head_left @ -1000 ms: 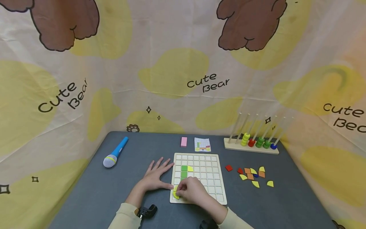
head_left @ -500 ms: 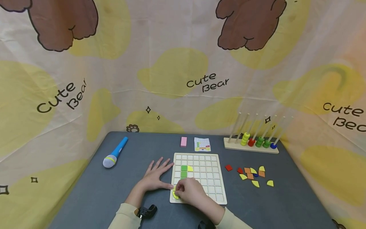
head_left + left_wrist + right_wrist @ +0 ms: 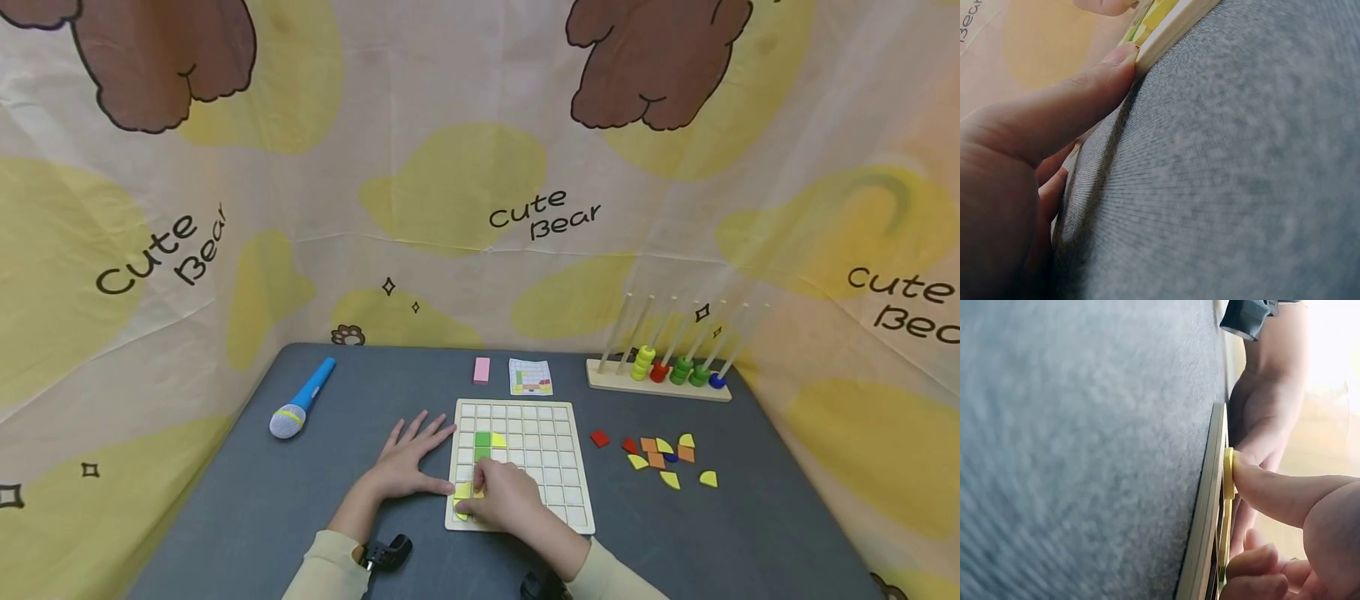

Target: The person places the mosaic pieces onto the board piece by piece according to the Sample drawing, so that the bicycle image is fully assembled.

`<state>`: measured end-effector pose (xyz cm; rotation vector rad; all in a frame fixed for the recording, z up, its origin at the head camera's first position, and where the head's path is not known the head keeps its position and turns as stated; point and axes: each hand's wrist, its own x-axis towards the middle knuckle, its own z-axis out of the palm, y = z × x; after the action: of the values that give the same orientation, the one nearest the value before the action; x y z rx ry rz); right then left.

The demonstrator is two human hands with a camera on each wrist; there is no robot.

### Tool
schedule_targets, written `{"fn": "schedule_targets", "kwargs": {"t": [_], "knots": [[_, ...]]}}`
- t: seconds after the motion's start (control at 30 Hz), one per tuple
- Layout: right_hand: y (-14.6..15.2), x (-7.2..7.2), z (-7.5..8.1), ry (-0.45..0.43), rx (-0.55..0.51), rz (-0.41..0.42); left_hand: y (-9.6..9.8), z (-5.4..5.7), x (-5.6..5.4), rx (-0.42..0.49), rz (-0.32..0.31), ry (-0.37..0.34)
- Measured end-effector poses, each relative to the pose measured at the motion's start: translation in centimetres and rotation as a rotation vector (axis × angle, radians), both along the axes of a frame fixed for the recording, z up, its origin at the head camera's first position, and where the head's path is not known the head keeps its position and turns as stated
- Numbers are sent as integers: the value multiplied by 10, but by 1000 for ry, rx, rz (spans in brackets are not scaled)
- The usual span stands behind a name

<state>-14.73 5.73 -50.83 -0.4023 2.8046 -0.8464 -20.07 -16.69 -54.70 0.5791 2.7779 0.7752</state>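
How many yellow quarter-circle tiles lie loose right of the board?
5: the leftmost yellow tile, one mid-cluster, one farthest back, one front-centre, one rightmost. Others may be hidden beneath.

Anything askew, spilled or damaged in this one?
Nothing looks spilled or damaged. One slight oddity: the yellow curved-edge piece under the thumb of the right hand stands above the rim of the pale wooden grid board, perhaps not fully seated.
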Motion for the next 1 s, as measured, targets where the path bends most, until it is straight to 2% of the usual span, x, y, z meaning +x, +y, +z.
{"fn": "schedule_targets", "kwargs": {"t": [0.13, 0.33, 0.77, 1.0], "knots": [[2, -4, -1, -11, 10, -23, 0, 0, 0, 7, 0, -2], [4, -6, -2, -45, 6, -10, 0, 1, 0, 13, 0, -2], [4, -7, 0, -50, -22, -32, 0, 2, 1, 14, 0, -4], [22, -13, 4, 0, -96, -85, 0, 4, 2, 7, 2, -12]]}}
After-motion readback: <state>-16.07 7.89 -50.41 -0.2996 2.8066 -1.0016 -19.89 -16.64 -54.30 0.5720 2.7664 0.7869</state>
